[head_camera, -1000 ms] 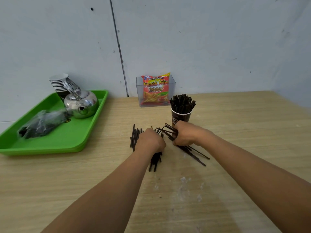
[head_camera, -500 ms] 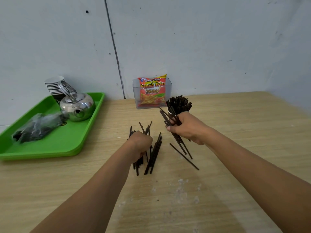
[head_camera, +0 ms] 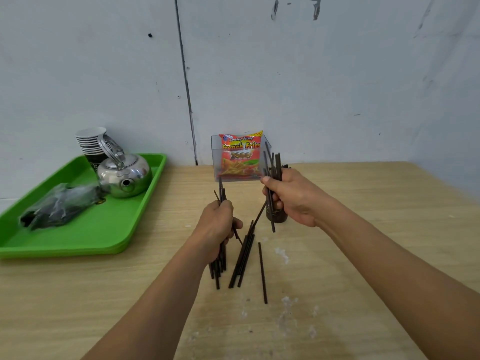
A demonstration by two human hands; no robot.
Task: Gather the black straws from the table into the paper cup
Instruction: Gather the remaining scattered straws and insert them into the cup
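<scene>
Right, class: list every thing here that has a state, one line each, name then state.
left hand: grips a straw bundle
right hand: grips a second straw bundle, held off the table
paper cup: upright, mostly hidden behind the right hand
loose straws: lying flat on the table
kettle: upright on the green tray, lid on
snack packet: standing in the clear box

Straws point(head_camera: 244, 258) black. Paper cup point(head_camera: 278, 217) dark brown. Tray point(head_camera: 78, 242) bright green; kettle point(head_camera: 130, 178) shiny silver. Snack packet point(head_camera: 240, 157) red and orange — yellow lettering. Worktop point(head_camera: 363, 229) pale wood grain — white smudges. Wall point(head_camera: 337, 74) pale grey with dark scuffs. Stacked cups point(head_camera: 91, 141) white-rimmed.
</scene>
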